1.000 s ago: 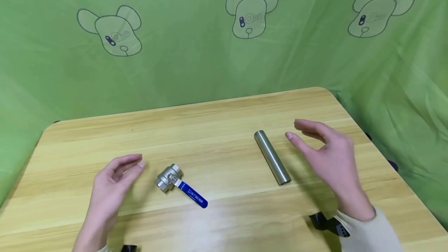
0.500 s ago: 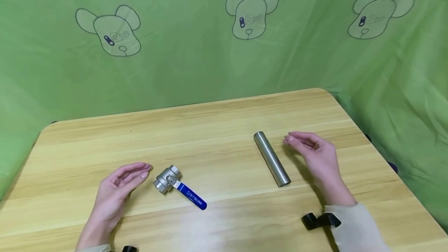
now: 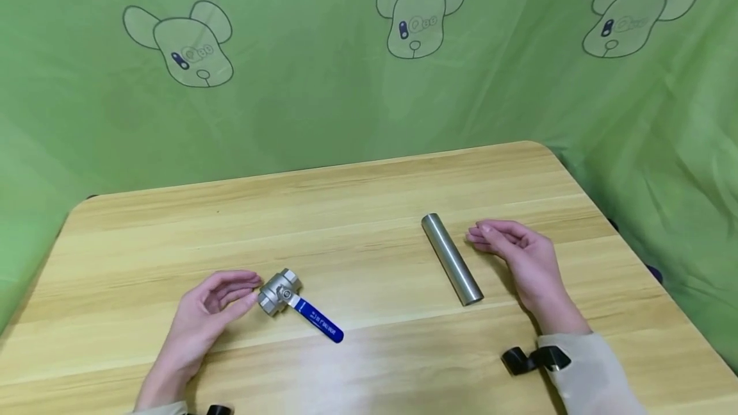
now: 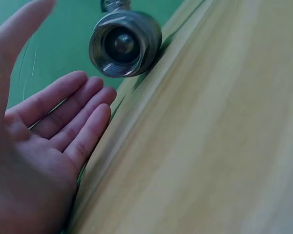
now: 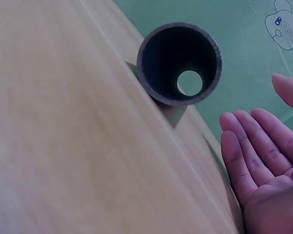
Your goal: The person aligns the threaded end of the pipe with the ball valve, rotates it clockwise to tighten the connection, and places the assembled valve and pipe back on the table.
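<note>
A steel ball valve with a blue lever handle lies on the wooden table, left of the middle. Beside its left end is my left hand, fingers loosely bent and thumb apart, holding nothing. In the left wrist view the valve's threaded opening faces the camera beyond the fingertips. To the right lies a metal pipe, slanting across the wood grain. My right hand hovers a little to the right of it with relaxed fingers. The right wrist view looks straight through the hollow pipe, apart from the fingers.
The wooden table has a rounded far right corner. Behind and at both sides hangs a green cloth printed with bear-like heads. A black strap sits on the right cuff.
My left hand has moved right, up to the valve. My right hand has come lower and nearer the pipe, its fingers drawing closer together. The valve and pipe stay in place.
</note>
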`<state>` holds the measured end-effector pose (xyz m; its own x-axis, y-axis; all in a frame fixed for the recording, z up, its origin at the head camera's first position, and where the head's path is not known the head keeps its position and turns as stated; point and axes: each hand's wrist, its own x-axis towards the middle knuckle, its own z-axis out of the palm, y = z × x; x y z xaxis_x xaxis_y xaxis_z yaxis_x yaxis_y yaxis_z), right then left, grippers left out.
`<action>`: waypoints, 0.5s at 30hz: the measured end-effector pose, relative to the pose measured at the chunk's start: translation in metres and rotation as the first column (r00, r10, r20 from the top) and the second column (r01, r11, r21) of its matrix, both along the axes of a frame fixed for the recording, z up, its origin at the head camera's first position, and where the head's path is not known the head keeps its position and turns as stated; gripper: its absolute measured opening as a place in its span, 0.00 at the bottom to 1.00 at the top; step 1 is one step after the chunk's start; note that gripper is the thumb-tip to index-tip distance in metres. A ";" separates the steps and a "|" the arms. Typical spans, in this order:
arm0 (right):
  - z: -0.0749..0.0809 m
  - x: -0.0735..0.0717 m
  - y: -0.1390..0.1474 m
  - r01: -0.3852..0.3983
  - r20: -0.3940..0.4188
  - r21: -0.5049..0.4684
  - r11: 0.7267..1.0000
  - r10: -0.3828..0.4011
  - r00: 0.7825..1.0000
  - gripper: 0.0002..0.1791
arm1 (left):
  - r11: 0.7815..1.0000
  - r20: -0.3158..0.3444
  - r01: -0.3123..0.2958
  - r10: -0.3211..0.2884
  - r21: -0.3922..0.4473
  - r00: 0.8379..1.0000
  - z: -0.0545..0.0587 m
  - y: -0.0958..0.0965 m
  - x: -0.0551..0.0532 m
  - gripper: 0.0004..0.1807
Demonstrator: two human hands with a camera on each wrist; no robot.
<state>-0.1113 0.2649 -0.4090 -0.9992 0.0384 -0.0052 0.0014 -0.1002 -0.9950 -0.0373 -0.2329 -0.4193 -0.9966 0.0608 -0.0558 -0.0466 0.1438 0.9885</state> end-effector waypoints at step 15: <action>0.001 0.001 0.002 -0.027 0.005 0.004 1.000 0.026 1.000 0.14 | 0.988 -0.024 0.057 -0.061 -0.145 0.998 0.004 0.008 0.003 0.33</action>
<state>-0.1106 0.2671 -0.4079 -0.9999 0.0119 -0.0102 0.0090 -0.0958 -0.9954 -0.0346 -0.2247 -0.4157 -0.9928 0.1125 -0.0405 -0.0066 0.2870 0.9579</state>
